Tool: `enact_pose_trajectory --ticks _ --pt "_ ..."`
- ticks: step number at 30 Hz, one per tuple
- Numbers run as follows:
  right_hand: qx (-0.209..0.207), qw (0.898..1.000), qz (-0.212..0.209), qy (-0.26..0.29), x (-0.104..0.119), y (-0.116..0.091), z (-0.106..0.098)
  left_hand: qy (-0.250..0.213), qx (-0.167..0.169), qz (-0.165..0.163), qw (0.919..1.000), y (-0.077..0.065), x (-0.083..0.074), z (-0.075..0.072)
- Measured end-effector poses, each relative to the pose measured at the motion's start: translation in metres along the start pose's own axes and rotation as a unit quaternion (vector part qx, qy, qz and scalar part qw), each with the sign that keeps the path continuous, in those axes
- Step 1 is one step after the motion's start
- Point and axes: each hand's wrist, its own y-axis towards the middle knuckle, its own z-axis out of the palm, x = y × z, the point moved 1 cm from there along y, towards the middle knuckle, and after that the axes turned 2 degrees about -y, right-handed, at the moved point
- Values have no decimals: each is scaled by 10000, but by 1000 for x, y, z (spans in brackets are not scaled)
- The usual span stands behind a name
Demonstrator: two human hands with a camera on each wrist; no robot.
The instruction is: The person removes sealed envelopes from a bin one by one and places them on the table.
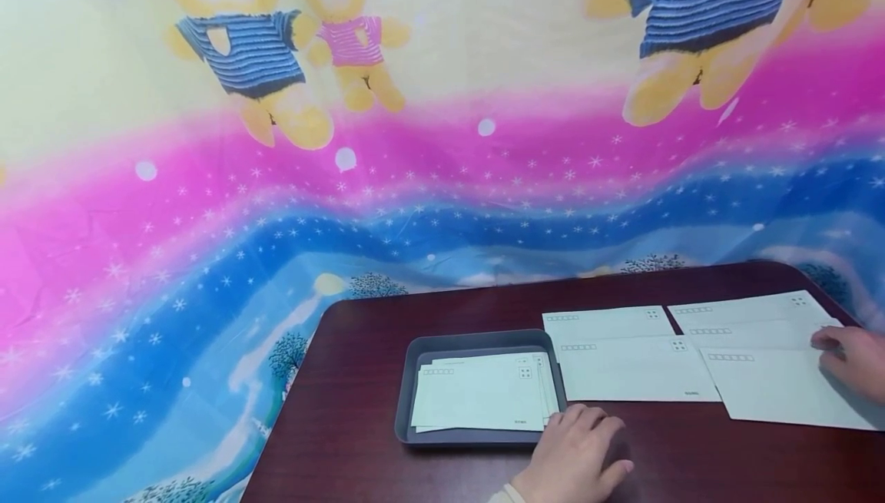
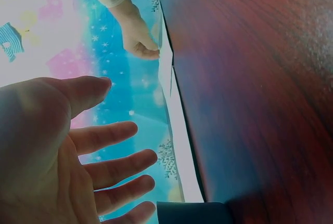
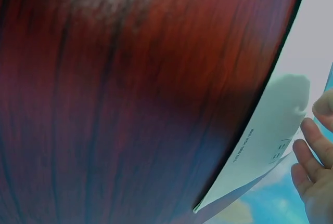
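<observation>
My left hand is at the near right corner of a grey tray, fingertips right at its rim. In the left wrist view its fingers are spread and nearly straight, with nothing between them. The tray holds a loose stack of pale envelopes. At the right, my right hand is over the overlapping envelopes, thumb and forefinger a little apart at their right side. The right wrist view shows its fingertips close over an envelope lying flat.
Beside the tray, two more envelopes overlap on the dark reddish-brown table. The table's rounded far edge meets a hanging cloth printed with teddy bears and snowflakes. Bare tabletop shows left of the tray and along the front.
</observation>
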Motion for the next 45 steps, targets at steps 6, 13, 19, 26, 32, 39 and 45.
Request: enact_pose_trajectory --ticks 6,13,19,26,32,39,45 --pt "-207 9993 -312 -89 16 -3 -7 -23 -4 -75 10000 -1 1 -1" --pt "-87 9992 -367 -130 37 -4 -14 -124 -99 -98 9998 -1 4 -4" --pt "134 9996 -220 75 56 -4 -20 -183 -158 -228 9994 0 9 -8" --pt "137 9979 -618 98 74 -3 -23 -193 -376 -381 9984 1 15 -10" --pt "376 9950 -835 411 97 -5 -27 -155 -507 -464 9975 1 20 -14" --pt "414 9922 -1056 518 118 -9 -32 -189 -606 -541 9965 -2 27 -17" --pt "489 9890 -1223 680 134 -12 -37 -253 -608 -622 9959 -5 32 -19"
